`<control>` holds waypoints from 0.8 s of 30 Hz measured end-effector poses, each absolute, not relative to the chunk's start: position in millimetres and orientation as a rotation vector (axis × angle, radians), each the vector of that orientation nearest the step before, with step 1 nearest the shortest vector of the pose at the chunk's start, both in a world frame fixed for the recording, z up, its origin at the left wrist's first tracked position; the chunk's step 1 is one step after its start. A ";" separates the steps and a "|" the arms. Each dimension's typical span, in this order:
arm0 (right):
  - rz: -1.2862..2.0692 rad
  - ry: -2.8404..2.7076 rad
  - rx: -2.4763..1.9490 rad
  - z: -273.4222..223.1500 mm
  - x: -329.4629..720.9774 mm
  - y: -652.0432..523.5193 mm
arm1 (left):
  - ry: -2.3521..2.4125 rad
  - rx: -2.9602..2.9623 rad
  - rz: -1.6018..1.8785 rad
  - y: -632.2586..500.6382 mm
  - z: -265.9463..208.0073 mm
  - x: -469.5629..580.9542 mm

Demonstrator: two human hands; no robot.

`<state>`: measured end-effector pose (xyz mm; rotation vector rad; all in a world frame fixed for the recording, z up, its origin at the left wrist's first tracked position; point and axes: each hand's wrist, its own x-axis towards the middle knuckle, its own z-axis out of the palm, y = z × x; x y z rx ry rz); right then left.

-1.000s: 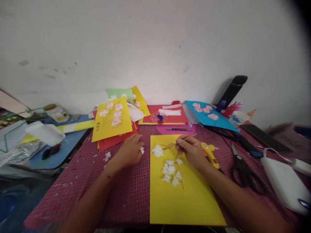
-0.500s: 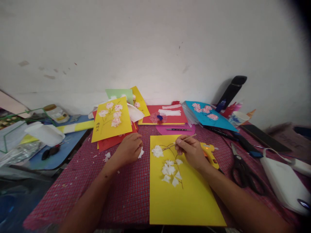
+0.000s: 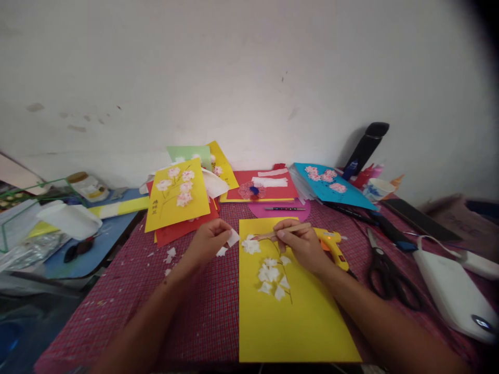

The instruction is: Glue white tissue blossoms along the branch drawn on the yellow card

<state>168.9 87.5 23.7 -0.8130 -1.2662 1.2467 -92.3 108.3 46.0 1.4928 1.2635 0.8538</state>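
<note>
My left hand (image 3: 212, 240) is closed in a pinch on a small piece of white tissue paper (image 3: 233, 238), held just left of the yellow sheet (image 3: 296, 332). Another white scrap (image 3: 221, 252) lies on the cloth below those fingers. My right hand (image 3: 298, 241) grips pale wooden tweezers (image 3: 290, 228), their tips by the upper-left white paper flower (image 3: 251, 245) on the sheet. A second cluster of white petals (image 3: 268, 271) lies lower along a drawn brown stem. Whether the tweezers' tips touch the flower I cannot tell.
Beside my right hand lies a yellow glue gun (image 3: 330, 244); further right are black scissors (image 3: 390, 275) and a white power bank (image 3: 454, 296). Finished flower cards (image 3: 177, 195) lie back left, a blue card (image 3: 331, 187) back right. A pen (image 3: 285, 209) rests on a purple sheet.
My left hand has picked up a white paper piece from the cloth and turned it toward the yellow sheet. My right hand has shifted slightly left with the tweezers.
</note>
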 end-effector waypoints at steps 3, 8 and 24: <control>1.241 -1.337 -0.837 24.2 167.2 85.0 | 1.171 1.459 0.850 104.3 38.8 -80.3; 1.237 -1.435 -0.884 25.8 164.1 82.3 | 1.157 1.518 0.792 99.2 37.7 -73.3; 1.243 -1.504 -0.926 31.2 159.4 81.4 | 1.116 1.468 0.763 93.2 42.8 -67.6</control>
